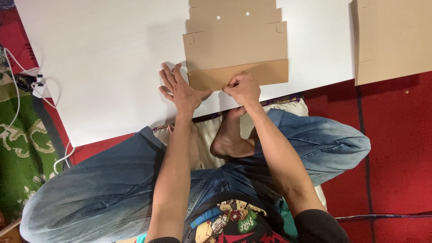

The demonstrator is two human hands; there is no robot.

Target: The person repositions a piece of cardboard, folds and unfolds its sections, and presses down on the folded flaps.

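The left hand (181, 90) lies flat, fingers spread, on the smooth white board (103, 67) near its front edge; the right hand (243, 88) pinches the folded flap of the flat brown cardboard box blank (236, 49).

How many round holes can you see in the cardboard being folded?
2 open holes: one and one on the cardboard's upper panel. Two round marks lower down look like uncut tabs. More may be hidden under the folds.

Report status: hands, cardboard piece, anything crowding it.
Left hand flat on white board, fingers spread. Right hand pinching folded cardboard flap. Cardboard stack apart at right; nothing in the way.
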